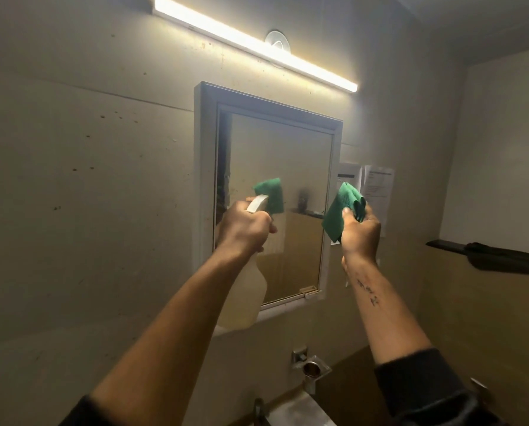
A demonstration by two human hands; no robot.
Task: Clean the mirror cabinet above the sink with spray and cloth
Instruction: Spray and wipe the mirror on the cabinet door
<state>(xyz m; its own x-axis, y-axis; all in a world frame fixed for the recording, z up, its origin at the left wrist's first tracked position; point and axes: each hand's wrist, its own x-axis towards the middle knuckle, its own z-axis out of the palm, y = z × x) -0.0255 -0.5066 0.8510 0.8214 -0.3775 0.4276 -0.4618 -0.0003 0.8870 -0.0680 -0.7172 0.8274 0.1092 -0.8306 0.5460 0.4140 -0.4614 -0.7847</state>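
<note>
Up at the mirror, above the sink, your left hand has its fingers curled round the bottle, nozzle aimed at the glass, ready to spray by my reading! It holds pale yellowish liquid, about half full. Your right hand pinches the cloth between thumb and fingers, just beside the frame, ready to wipe.

Both hands are reaching up at frame centre: the left hand is gripping a spray bottle before the mirror cabinet, the right hand is pinching a green cloth just right of it.
</note>
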